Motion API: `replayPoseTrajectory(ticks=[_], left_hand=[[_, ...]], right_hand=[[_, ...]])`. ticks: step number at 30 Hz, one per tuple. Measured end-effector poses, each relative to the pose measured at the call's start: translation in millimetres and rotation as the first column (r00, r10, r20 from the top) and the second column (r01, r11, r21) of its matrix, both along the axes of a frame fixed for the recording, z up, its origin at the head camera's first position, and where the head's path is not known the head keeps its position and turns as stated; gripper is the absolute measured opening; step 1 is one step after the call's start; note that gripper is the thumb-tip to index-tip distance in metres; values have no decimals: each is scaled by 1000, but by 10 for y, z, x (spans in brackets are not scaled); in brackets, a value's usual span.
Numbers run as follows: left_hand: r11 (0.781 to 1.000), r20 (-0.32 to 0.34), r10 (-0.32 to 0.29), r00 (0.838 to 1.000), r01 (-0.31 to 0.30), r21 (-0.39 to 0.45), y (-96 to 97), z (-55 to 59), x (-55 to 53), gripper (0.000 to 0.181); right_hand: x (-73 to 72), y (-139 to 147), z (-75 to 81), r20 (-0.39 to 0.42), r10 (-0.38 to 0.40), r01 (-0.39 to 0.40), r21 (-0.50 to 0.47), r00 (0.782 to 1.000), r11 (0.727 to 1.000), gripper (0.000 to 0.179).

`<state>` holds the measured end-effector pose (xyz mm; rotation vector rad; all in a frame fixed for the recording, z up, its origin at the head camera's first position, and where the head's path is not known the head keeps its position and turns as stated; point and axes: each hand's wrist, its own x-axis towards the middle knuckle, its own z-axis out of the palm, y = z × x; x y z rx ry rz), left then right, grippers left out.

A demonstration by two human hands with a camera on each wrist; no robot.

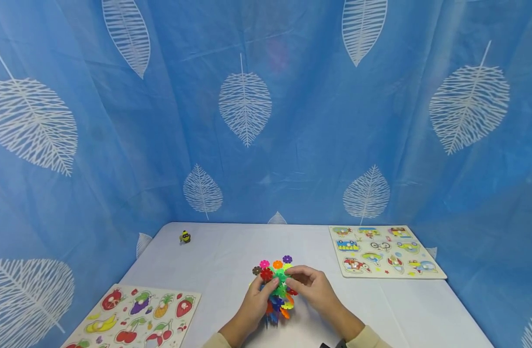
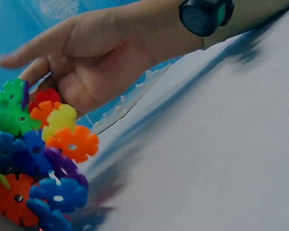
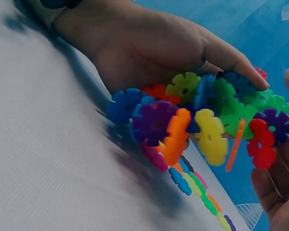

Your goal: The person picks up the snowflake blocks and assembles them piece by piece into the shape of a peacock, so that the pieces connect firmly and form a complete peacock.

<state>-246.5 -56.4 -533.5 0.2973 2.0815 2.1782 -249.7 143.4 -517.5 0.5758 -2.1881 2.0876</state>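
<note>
A bunch of colourful plastic interlocking flower discs (image 1: 276, 299) is joined into a cluster over the white table, between both hands. My left hand (image 1: 257, 302) grips it from the left side. In the right wrist view the left hand's (image 3: 149, 53) thumb lies over the blue and green discs (image 3: 236, 106). My right hand (image 1: 316, 290) is at the cluster's right, fingertips right at the green discs. The left wrist view shows the right hand (image 2: 96, 57) with one digit stretched out and blurred, apart from the others, which bend behind the red disc (image 2: 45, 96).
Similar discs (image 3: 202, 192) stretch along the table beyond the cluster. A fruit puzzle board (image 1: 133, 314) lies at the front left, a vehicle puzzle board (image 1: 383, 251) at the back right. A small yellow-and-black figure (image 1: 185, 237) stands at the back left. Blue leaf-print curtains (image 1: 292, 183) enclose the table.
</note>
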Motion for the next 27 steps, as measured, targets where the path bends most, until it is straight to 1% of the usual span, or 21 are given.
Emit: replayPoseTrajectory(ticks=[2,3,4,6,7,8,9,10,11,12,13,14,15,16,17,18,19,21,24,27], left_hand=[[997,57,67,996,-68,22,11,-4,-28,65],[993,89,97,991,-102,51,9,-6,-43,69],[987,116,126,985,-136,81,2,-9,-63,71],[969,166,165,972,-191,158,-23,-12,-102,78],[959,186,182,966,-216,182,-40,-13,-121,79],[948,206,179,962,-225,225,-59,-12,-134,78],[937,222,175,959,-232,261,-80,-15,-149,81],[927,233,168,958,-234,294,-97,-16,-160,81],[917,242,155,958,-231,326,-112,-17,-167,82],[909,249,144,958,-228,350,-124,-16,-171,82],[904,249,131,960,-219,368,-133,-15,-175,79],[898,248,110,963,-203,390,-139,-16,-174,77],[897,242,99,965,-192,398,-141,-12,-173,77],[894,237,86,968,-179,410,-141,-13,-172,74],[896,234,77,969,-170,411,-140,-14,-171,73],[898,233,73,970,-166,407,-136,-14,-170,72],[901,231,75,970,-166,402,-131,-17,-171,71],[903,237,91,967,-180,389,-116,-21,-181,74],[906,253,128,959,-217,364,-97,-26,-199,79],[904,251,147,957,-233,359,-82,-23,-204,81]], right_hand=[[-16,-5,-20,9,-48,48,23,999,999,29],[-25,-5,-31,18,-74,73,34,997,997,31],[-32,-3,-43,22,-102,101,52,995,994,33],[-45,7,-76,12,-143,141,123,990,982,33],[-52,13,-97,-7,-145,144,174,989,974,31],[-57,20,-119,-38,-126,132,240,991,962,30],[-58,26,-145,-73,-95,114,323,993,940,31],[-54,32,-171,-112,-47,90,420,993,903,33],[-51,33,-190,-145,11,66,515,989,855,37],[-46,32,-208,-160,79,33,597,984,802,40],[-39,28,-221,-175,145,9,667,974,745,43],[-25,22,-227,-182,199,-5,727,963,686,44],[-12,16,-231,-179,242,-17,771,954,637,45],[-1,9,-233,-181,272,-21,797,945,603,45],[8,3,-230,-182,285,-19,812,941,583,42],[17,0,-231,-185,286,-15,816,940,577,39],[26,-3,-229,-196,279,-4,811,940,584,34],[26,-5,-235,-216,247,15,781,945,624,24],[7,-1,-254,-266,213,50,725,940,687,10],[-8,7,-266,-316,216,62,680,924,731,11]])
